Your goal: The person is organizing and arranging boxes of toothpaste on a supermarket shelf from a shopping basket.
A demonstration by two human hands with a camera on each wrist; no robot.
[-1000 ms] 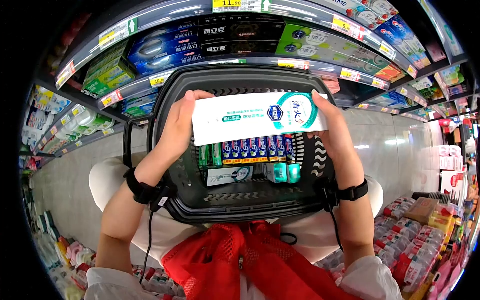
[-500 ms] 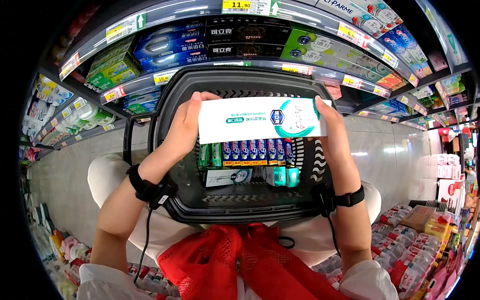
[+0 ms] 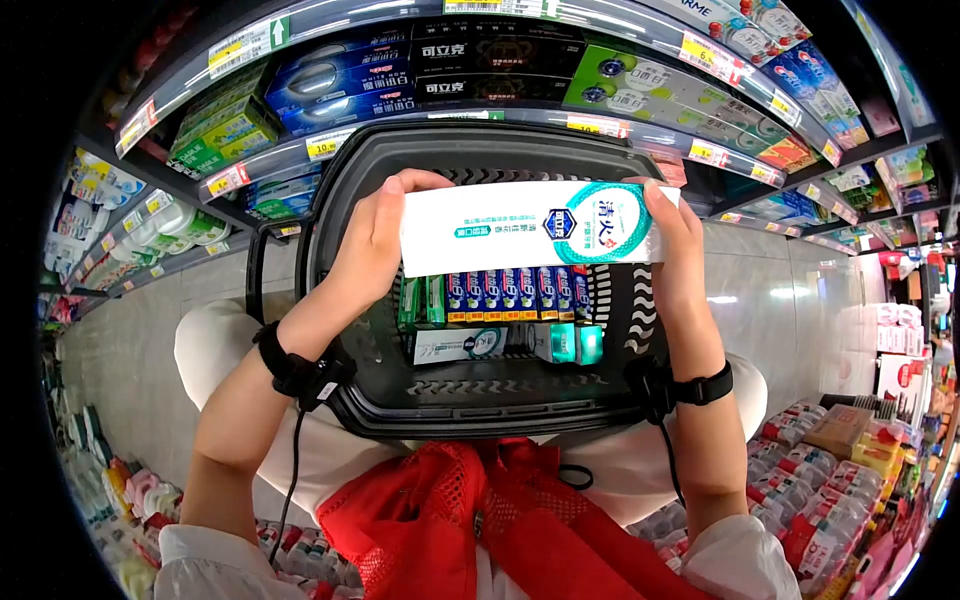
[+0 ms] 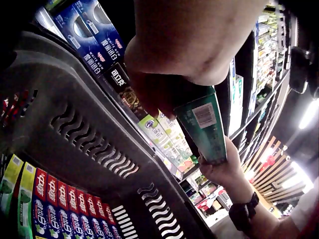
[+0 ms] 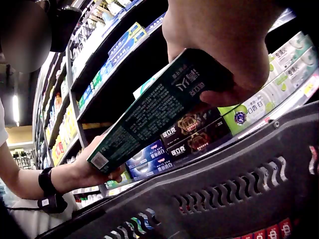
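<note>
In the head view, a long white and green toothpaste box [image 3: 500, 228] is held crosswise above a black shopping basket [image 3: 350, 225]. My left hand [image 3: 372, 245] grips its left end, with fingers behind and along the top edge. The right hand [image 3: 678, 240] grips the other end, its thumb over the printed front. A dark green back panel of the toothpaste box [image 5: 149, 114] with fine print and a barcode shows in the right wrist view. Inside the basket stand a row of blue toothpaste boxes [image 3: 505, 293], green boxes [image 3: 433, 302] and a lying white and green box [image 3: 458, 346].
Shelves with black boxes [image 3: 490, 55], blue boxes [image 3: 340, 90] and green-white boxes [image 3: 660, 95] rise just beyond the basket. The basket rests on the person's lap. Packs of bottles [image 3: 815, 460] stand on the floor at right.
The toothpaste box has shifted slightly right and tilted so its printed front shows more clearly than half a second ago. The right thumb now lies further over the front.
</note>
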